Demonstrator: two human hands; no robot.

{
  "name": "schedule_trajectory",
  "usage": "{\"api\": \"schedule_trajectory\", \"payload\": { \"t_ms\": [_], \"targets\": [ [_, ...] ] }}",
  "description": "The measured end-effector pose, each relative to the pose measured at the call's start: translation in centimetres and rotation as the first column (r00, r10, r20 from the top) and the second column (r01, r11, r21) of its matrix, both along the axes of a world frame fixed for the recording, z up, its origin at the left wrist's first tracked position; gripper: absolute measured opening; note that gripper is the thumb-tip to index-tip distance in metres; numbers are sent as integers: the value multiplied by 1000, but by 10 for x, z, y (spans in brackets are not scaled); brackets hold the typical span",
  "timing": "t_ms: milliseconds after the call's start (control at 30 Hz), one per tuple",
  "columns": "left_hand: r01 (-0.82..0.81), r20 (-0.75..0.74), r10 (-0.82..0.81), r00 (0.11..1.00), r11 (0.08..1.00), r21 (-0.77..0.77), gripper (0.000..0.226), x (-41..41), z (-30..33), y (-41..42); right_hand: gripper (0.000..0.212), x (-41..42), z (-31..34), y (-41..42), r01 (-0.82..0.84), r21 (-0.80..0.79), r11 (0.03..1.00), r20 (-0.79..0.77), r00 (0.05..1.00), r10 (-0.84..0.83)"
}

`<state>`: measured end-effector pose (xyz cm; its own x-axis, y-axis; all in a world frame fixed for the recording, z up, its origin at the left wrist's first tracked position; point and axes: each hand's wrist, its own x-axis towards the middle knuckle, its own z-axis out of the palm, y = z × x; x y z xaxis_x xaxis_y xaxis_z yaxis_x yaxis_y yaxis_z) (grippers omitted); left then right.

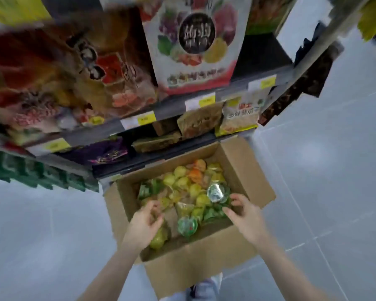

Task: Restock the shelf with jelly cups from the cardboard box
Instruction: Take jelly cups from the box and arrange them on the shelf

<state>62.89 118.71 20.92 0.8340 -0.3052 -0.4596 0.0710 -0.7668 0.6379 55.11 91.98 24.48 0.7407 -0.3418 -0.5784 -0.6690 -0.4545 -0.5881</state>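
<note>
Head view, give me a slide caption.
Both hands reach into the open cardboard box of jelly cups below stocked shelves.

Grey tiled floor [326, 181] seen all around, pale grout lines crossing. Soft light glare reflected on tiles. Yellow price tags [147, 121] fixed along grey rails.

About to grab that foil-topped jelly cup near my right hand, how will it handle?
The foil-topped jelly cup looks small and probably light. Its round body may roll off the loose pile. The shiny foil lid could be slippery or puncture, so gripping its sides seems safer.
</note>
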Motion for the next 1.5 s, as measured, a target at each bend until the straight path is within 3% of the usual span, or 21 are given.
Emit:
{"api": "schedule_trajectory", "payload": {
  "t_ms": [167,300,467,600,700,867,1000,1133,1367,1500],
  "targets": [
    [-78,-193,78,978,997,11,31,-33,-152,-2,45,-14,-144,14,-30,20,999,-79,996,32],
    [-108,-251,112,961,994,30,59,-37,-252,-24,45,-11,-235,17,-8,39,999,-119,993,12],
    [-235,-320,245,915,969,71,74,-30,-345,-60,43,4,-298,7,68,40,997,-28,997,-67],
    [-415,-367,408,836,907,63,79,-22,-381,-78,40,7,-318,-4,139,56,989,1,990,-139],
    [-447,-370,434,822,893,55,78,-24,-383,-77,39,4,-321,-6,173,81,982,-2,985,-174],
    [-458,-202,431,879,882,-111,65,-22,-342,-72,37,-1,-300,-9,162,66,985,5,987,-162],
    [-544,-138,526,839,809,-223,61,-1,-287,-45,36,-7,-265,-10,171,70,983,-42,985,-168],
    [-605,-108,598,794,763,-226,58,7,-233,-2,37,-11,-221,-10,144,74,987,-77,987,-138],
    [-792,-161,775,611,599,-118,83,-36,-190,51,34,-2,-188,6,-28,131,991,-103,994,42],
    [-802,-275,753,597,571,-176,76,-71,-182,24,47,10,-192,28,-213,278,937,-102,963,249]
  ]
}}
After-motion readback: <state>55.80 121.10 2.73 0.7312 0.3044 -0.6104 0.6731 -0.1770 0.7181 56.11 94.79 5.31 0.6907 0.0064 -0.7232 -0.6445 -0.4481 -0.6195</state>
